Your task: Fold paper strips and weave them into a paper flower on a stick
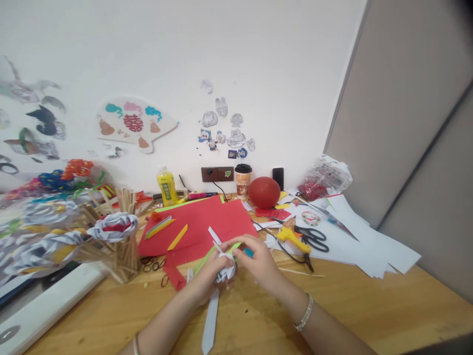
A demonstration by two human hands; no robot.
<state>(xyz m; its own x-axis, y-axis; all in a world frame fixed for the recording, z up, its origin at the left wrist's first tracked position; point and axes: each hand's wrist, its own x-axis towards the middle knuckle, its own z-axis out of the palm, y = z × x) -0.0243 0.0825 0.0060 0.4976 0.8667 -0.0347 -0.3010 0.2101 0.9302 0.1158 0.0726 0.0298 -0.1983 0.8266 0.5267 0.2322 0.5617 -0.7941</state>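
Observation:
My left hand (pixel 210 276) is closed around a folded white paper piece (pixel 225 272), which looks like a small woven flower or ball. White paper strips stick out of it, a long pointed one (pixel 210 320) downward and a shorter one up past my fingers. My right hand (pixel 258 259) meets the left at the piece, its thumb and fingers pinched on a light green paper strip (pixel 234 248). Part of the piece is hidden by my fingers. Red paper sheets (pixel 207 217) lie just beyond both hands.
A yellow glue gun (pixel 293 238) and black-handled scissors (pixel 313 238) lie to the right, beside white sheets (pixel 369 241). Behind stand a red balloon (pixel 264 192), a paper cup (pixel 243 182) and a yellow bottle (pixel 167 187). Sticks with paper flowers (pixel 114 227) crowd the left.

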